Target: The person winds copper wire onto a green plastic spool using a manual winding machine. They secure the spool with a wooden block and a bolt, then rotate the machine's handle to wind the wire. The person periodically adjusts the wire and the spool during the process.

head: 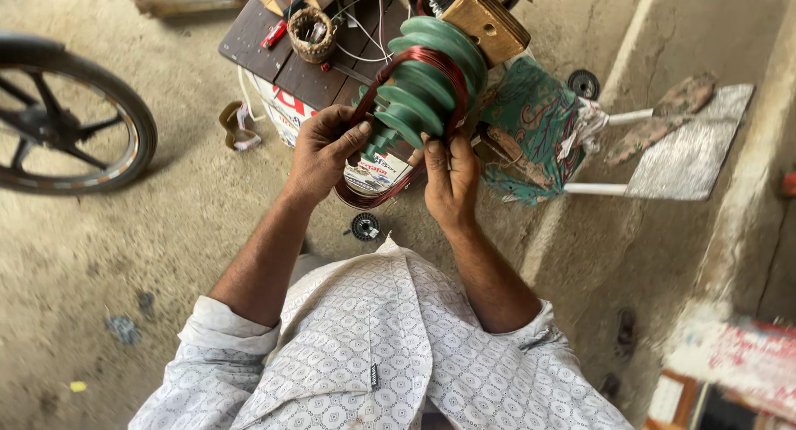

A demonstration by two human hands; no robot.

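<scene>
Far left of the frame, a dark bicycle wheel (62,119) stands on the bare concrete floor (166,256), well apart from the work, with open floor between it and the person's arms. Moving in, a low dark wooden bench (286,61) sits at upper centre, carrying a small round container (311,34) and loose white wires.

Centre now: a reddish-brown loop of copper wire coil (377,144) is wrapped around a green stepped winding former (431,77), whose discs step down in size toward the lower left. The coil runs from the top of the former down to a rounded end just above a small black wheel (365,226) on the floor.

The left hand (323,152) is curled around the coil's left side, thumb pressed across the wire, fingers closed behind it. The right hand (450,181) grips the coil's right side, thumb up against the wire near the former, fingers folded in.

A wooden block (485,19) caps the former at the top. Right of it lies a teal patterned cloth bundle (531,127), touching the former's side. Further right, a silvery sheet (688,152) lies on the floor beside a raised concrete edge, crowding that side.
</scene>
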